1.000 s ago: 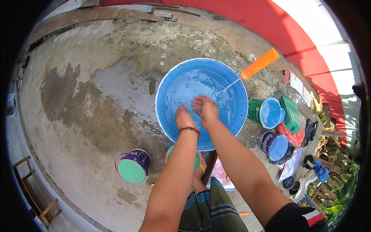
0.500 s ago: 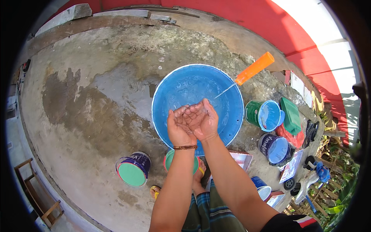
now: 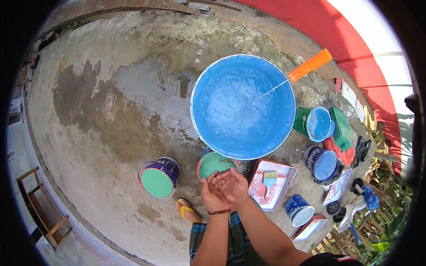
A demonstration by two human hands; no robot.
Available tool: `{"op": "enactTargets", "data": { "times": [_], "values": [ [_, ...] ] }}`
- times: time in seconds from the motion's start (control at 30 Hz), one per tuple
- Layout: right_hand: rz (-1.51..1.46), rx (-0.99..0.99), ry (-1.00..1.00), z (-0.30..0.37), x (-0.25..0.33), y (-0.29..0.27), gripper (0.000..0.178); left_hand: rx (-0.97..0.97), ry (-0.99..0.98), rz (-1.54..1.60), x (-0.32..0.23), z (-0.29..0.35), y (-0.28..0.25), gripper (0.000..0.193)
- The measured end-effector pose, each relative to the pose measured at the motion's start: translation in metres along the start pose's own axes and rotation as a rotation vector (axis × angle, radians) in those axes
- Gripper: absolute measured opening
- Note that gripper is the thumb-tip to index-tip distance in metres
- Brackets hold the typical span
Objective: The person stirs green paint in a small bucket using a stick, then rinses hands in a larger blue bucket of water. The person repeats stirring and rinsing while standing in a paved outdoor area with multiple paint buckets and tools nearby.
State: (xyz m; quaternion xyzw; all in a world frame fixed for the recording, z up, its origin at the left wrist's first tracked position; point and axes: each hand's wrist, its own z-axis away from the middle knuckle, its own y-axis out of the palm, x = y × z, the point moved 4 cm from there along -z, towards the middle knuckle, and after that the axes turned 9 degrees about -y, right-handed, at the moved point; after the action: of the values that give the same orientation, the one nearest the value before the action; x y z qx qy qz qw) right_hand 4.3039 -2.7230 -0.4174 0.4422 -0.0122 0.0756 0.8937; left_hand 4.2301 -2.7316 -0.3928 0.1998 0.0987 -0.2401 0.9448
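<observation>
My left hand [image 3: 214, 196], with a beaded bracelet at its wrist, and my right hand [image 3: 234, 188] are cupped side by side, palms up and wet. Whether any water lies in them I cannot make out. They hover above the near edge of a bucket of green paint [image 3: 212, 166], partly hiding it. Just beyond stands a large blue tub [image 3: 208, 137] with rippling water [image 3: 235, 99] inside. Over its right rim, a thin stream falls from an orange pipe [image 3: 310, 65].
Right of my hands lies a paint tray [image 3: 285, 185] with a paintbrush [image 3: 270, 178]. Several buckets stand around, among them a green one [image 3: 301, 119] and a dark one [image 3: 312, 158]. A second green-paint bucket [image 3: 157, 182] is at left. A sandalled foot [image 3: 188, 212] is below.
My cupped hands have come back from over the tub toward my body, now above the green-paint bucket. The view has shifted, uncovering the paint tray and brush.
</observation>
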Motion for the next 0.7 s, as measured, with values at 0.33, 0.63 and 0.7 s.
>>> {"op": "enactTargets", "data": {
  "times": [0.33, 0.63, 0.7],
  "values": [
    [0.405, -0.524, -0.087, 0.009, -0.032, -0.071, 0.029, -0.227, -0.156, -0.149, 0.028, -0.047, -0.072, 0.046],
    [1.304, -0.069, -0.631, -0.032, 0.085, 0.106, 0.017, 0.318, 0.467, -0.703, -0.023, 0.027, 0.097, 0.037],
    [1.116, -0.181, -0.543, -0.099, 0.109, 0.111, 0.015, 0.329, 0.283, -0.598, -0.015, -0.013, 0.147, 0.038]
  ]
}}
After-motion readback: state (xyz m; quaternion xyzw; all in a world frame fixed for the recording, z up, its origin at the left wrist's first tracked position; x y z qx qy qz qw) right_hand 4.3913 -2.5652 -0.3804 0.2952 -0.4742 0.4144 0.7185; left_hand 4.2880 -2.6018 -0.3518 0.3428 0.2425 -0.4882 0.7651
